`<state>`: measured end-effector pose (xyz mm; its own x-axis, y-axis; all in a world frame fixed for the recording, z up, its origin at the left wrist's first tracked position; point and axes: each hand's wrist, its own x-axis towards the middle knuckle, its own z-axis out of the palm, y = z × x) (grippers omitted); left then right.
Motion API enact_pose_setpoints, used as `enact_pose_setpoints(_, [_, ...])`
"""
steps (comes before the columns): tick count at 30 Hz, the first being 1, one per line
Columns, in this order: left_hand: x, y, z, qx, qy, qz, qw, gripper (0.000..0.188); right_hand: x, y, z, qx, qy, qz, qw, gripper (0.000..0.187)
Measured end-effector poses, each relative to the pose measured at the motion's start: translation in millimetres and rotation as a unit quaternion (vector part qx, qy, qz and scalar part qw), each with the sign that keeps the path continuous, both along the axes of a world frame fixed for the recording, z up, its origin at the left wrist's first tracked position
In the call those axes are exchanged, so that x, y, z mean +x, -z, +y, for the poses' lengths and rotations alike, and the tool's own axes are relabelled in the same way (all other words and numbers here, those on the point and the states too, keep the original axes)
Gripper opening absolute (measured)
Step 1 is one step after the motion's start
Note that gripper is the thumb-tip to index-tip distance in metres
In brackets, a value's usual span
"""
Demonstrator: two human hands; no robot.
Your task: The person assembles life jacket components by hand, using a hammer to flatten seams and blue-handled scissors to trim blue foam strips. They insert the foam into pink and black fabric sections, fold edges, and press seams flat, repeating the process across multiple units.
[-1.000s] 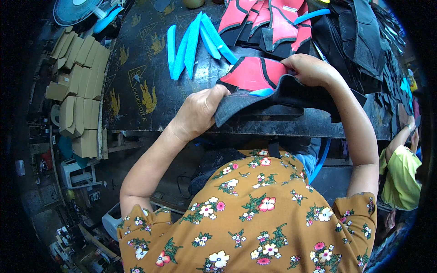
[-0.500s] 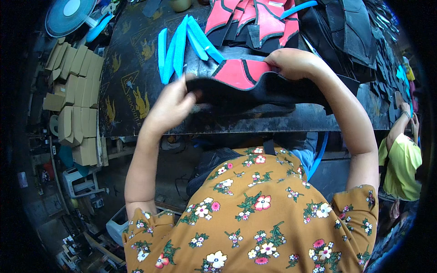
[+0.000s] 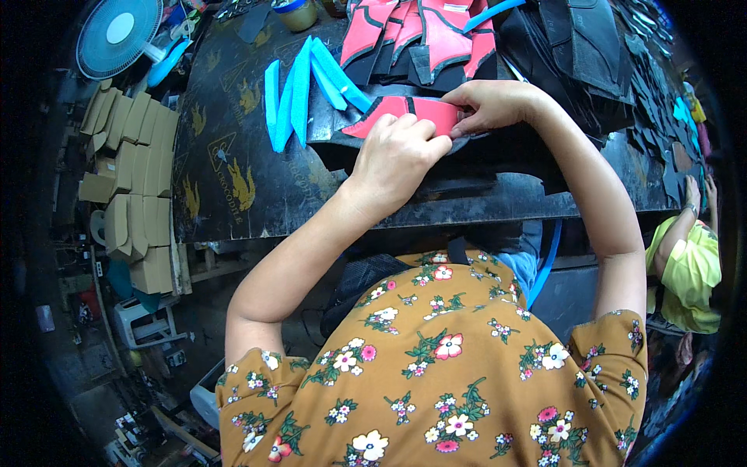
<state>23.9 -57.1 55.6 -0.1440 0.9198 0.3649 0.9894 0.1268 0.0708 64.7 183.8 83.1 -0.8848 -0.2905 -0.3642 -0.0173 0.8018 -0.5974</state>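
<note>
A pink panel with black edging and a black backing (image 3: 429, 109) lies curved across the table near its front. My left hand (image 3: 395, 159) is closed over the panel's near edge, knuckles up, its fingertips hidden against it. At the panel's right end my right hand (image 3: 492, 107) pinches the edge between thumb and fingers. The two hands nearly meet there. Beyond the left hand lie several bright blue strips (image 3: 294, 100). Similar pink and black panels (image 3: 445, 48) are piled at the far side.
Dark stacked pieces (image 3: 591, 47) fill the table's (image 3: 226, 204) far right. A round jar (image 3: 297, 15) stands at the back. Folded cardboard boxes (image 3: 144, 175) and a fan (image 3: 118, 35) are on the left. At the right, another person in a yellow top (image 3: 689, 268) works.
My left hand has left the black flap's left end and moved right onto the pink panel, beside my right hand. The raised black flap has dropped lower.
</note>
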Motion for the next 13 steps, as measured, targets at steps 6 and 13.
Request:
enact_pose_setpoints(6, [-2,5,-9,0.052,0.077,0.078,0.993,0.008,-7,5,-7,0.016,0.001,0.001,1.0,0.052])
enact_pose_setpoints(13, [-9,6,-19,0.07,0.117,0.131,0.982,0.015,-12,12,-21,0.137,-0.066,0.131,0.98,0.052])
